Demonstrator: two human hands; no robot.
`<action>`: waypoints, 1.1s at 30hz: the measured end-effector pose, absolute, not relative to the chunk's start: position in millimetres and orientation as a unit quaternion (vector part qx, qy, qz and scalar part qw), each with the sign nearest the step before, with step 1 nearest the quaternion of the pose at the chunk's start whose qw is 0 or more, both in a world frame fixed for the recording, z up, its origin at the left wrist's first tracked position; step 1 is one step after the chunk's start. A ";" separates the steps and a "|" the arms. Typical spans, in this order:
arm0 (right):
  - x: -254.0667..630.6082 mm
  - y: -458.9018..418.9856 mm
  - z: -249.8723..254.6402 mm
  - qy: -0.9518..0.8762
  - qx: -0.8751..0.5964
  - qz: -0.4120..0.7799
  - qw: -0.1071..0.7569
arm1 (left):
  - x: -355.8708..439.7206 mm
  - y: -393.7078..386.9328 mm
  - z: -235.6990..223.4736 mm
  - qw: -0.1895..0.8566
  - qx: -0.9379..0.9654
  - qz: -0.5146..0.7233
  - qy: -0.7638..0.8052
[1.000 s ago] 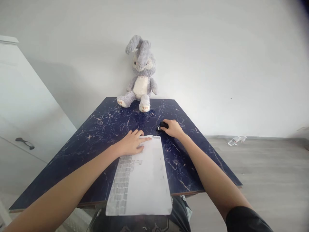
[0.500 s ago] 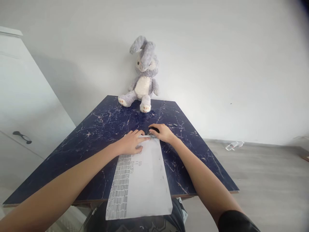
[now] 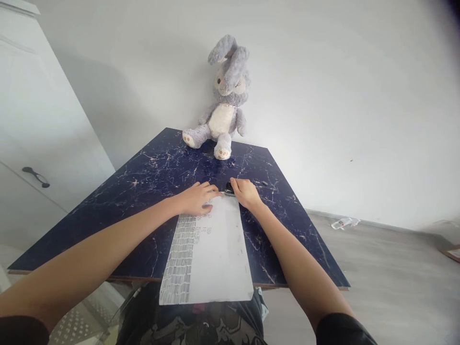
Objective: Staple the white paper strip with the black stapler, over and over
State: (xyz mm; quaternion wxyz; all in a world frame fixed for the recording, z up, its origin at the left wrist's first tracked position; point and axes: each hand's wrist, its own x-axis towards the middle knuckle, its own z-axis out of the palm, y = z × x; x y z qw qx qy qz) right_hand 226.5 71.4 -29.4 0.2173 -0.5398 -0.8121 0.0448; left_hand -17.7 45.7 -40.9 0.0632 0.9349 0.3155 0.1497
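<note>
White printed paper (image 3: 221, 258) lies lengthwise on the table, its near end hanging over the front edge. Grey patterned print runs down its left side. My left hand (image 3: 199, 199) rests flat with fingers spread across the paper's far left part. A small black stapler (image 3: 229, 189) sits at the far edge of the paper, and my right hand (image 3: 246, 193) is closed around it with the thumb on top. The hand hides part of the stapler, so I cannot tell whether its jaws are pressed together.
A grey plush rabbit (image 3: 229, 103) sits at the back of the dark blue marbled table (image 3: 143, 187), against the wall. Right of my right hand lies a small dark piece (image 3: 265, 183). A white cabinet (image 3: 46, 110) stands left. Clear plastic packaging (image 3: 345, 223) lies on the floor.
The camera view has shifted and tilted slightly. My right hand has turned, its thumb now over the stapler. My left hand stays spread on the paper.
</note>
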 end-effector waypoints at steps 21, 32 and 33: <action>232.6 78.6 -30.9 -0.832 -0.515 0.045 0.203 | -28.6 57.8 -39.3 0.126 0.939 0.152 0.281; 232.9 80.2 -32.7 -0.834 -0.515 0.032 0.193 | -31.2 58.3 -39.3 0.133 0.935 0.166 0.282; 232.4 79.9 -32.8 -0.834 -0.518 0.026 0.190 | -31.4 58.4 -39.8 0.134 0.935 0.171 0.282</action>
